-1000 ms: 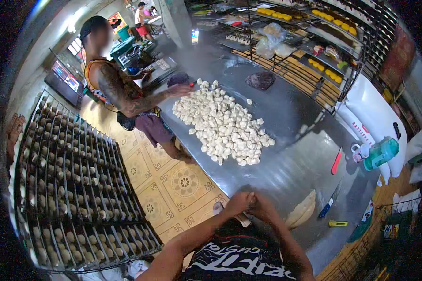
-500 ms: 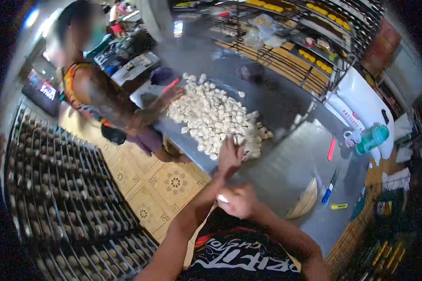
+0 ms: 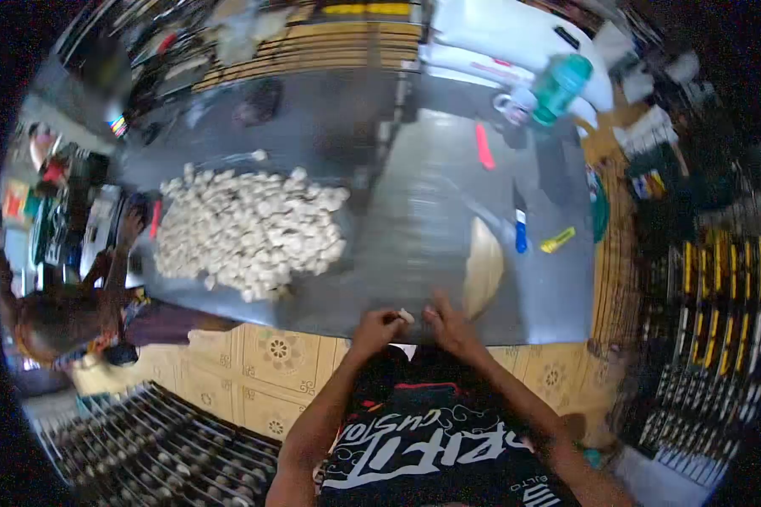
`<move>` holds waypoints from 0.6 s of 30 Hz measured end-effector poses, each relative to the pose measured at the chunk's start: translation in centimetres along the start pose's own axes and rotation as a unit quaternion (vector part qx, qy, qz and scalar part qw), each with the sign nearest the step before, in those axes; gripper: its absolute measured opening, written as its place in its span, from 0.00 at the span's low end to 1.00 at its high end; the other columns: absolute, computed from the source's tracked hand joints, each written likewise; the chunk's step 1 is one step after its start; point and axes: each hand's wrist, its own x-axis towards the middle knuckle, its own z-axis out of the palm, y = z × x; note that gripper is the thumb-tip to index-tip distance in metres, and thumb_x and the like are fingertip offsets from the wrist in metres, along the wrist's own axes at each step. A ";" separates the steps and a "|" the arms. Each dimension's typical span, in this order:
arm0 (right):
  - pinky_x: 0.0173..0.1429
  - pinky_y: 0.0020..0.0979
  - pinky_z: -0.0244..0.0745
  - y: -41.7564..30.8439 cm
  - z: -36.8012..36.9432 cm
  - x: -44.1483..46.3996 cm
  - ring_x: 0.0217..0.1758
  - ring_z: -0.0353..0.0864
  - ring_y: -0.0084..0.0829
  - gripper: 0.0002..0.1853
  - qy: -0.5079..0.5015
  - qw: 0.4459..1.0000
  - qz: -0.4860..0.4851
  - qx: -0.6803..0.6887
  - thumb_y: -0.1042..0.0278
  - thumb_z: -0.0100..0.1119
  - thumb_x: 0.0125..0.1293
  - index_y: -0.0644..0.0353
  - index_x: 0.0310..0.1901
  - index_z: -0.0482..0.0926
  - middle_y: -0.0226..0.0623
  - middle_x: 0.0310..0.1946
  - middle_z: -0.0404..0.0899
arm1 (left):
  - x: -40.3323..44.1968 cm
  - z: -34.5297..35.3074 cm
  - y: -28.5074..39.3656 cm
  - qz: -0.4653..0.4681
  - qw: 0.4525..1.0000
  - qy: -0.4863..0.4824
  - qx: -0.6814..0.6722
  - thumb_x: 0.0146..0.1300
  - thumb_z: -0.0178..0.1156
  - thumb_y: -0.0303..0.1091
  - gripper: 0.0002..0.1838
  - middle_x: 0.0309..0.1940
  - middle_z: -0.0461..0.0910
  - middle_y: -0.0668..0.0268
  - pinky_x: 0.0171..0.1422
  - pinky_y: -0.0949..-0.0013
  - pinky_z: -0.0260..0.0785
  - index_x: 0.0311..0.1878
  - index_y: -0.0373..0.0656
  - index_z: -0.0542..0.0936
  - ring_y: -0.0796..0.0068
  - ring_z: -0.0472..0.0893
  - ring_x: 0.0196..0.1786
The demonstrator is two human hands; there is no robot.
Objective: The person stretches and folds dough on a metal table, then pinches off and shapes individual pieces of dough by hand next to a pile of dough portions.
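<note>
My left hand (image 3: 374, 332) is at the table's front edge, its fingers closed on a small pale dough piece (image 3: 406, 316). Just to the right is my right hand (image 3: 450, 325), thumb and fingers apart, with nothing visible in it. A large heap of white dough pieces (image 3: 254, 228) lies on the grey metal table (image 3: 397, 245), up and to the left of my hands. Right of my right hand lies a flat, pale, curved piece (image 3: 484, 266). Motion blurs parts of the view.
Farther right are a blue-handled knife (image 3: 520, 232), a yellow cutter (image 3: 558, 240) and a red-handled tool (image 3: 484, 145). A green bottle (image 3: 561, 89) stands near white sacks (image 3: 499, 29) at the back. Another person (image 3: 68, 317) works at the left end. A loaded rack (image 3: 161, 448) stands lower left.
The view has swung to the right. My left hand has come back from the dough heap to the table's front edge and now holds a piece; my right hand has opened beside it.
</note>
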 end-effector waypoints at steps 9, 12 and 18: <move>0.44 0.38 0.78 9.0 -14.8 3.2 0.41 0.84 0.42 0.22 0.119 0.992 0.029 0.034 0.63 0.58 0.70 0.61 0.64 0.77 0.45 0.45 0.86 | 10.9 10.4 10.8 -0.045 0.969 -0.102 0.219 0.69 0.62 0.45 0.16 0.27 0.84 0.67 0.37 0.63 0.72 0.43 0.42 0.89 0.72 0.78 0.28; 0.43 0.38 0.78 11.0 -17.1 4.5 0.41 0.84 0.42 0.22 0.134 0.989 0.012 0.061 0.64 0.58 0.70 0.61 0.63 0.78 0.46 0.47 0.86 | 12.1 10.6 11.9 -0.055 0.955 -0.153 0.246 0.68 0.63 0.44 0.16 0.30 0.86 0.66 0.40 0.63 0.74 0.47 0.42 0.88 0.70 0.80 0.30; 0.47 0.39 0.78 11.4 -14.1 8.4 0.44 0.85 0.45 0.21 0.201 0.968 -0.109 0.105 0.67 0.54 0.73 0.67 0.64 0.75 0.50 0.46 0.86 | 18.9 13.0 14.2 0.220 0.950 0.129 0.179 0.62 0.67 0.33 0.29 0.45 0.82 0.53 0.46 0.58 0.74 0.65 0.34 0.73 0.59 0.79 0.41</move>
